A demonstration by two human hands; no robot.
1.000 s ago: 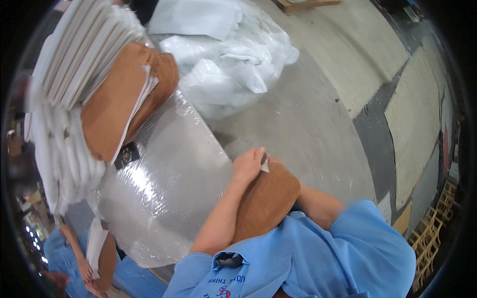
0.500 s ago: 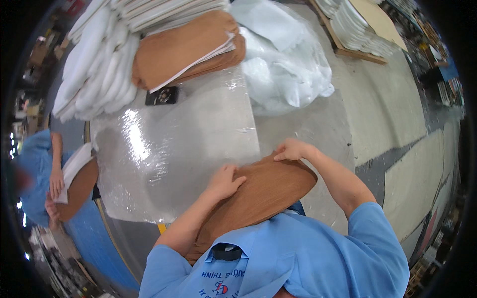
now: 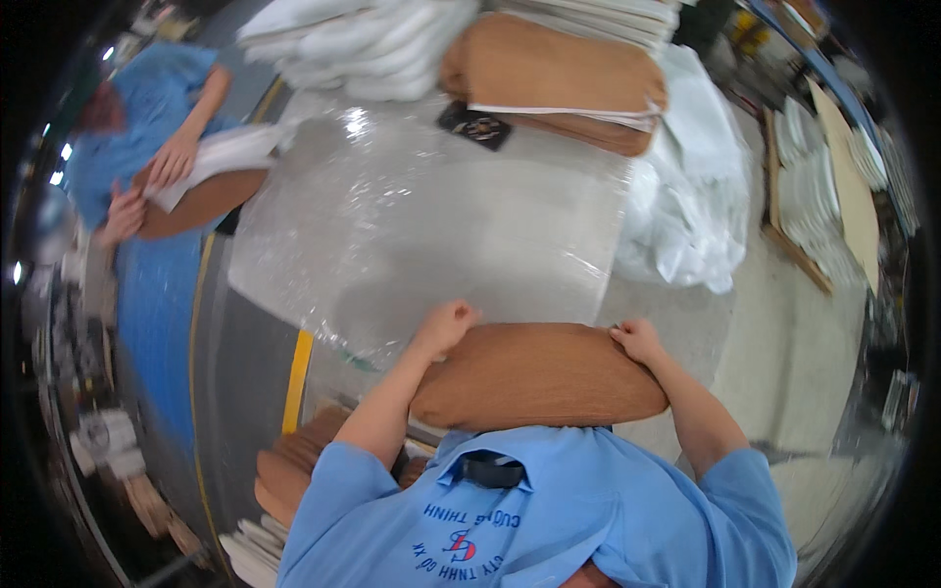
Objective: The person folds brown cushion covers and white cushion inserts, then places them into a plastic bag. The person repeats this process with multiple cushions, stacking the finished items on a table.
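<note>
A brown oval wooden panel (image 3: 534, 377) lies flat in front of my chest, over the near edge of a large clear plastic sheet (image 3: 431, 216). My left hand (image 3: 446, 323) grips the panel's far left corner with curled fingers. My right hand (image 3: 637, 340) holds its far right corner. The plastic sheet spreads away from the panel across a grey table.
Stacked brown panels (image 3: 559, 78) and white foam sheets (image 3: 363, 44) sit at the far side, beside a small black item (image 3: 475, 125). Crumpled white plastic (image 3: 691, 206) lies right. A person in blue (image 3: 162, 147) holds a brown panel at left. More panels (image 3: 304, 470) are stacked below left.
The view has swung so the table lies straight ahead. The brown panel now rests level at the sheet's near edge, with my hands spread to its two far corners.
</note>
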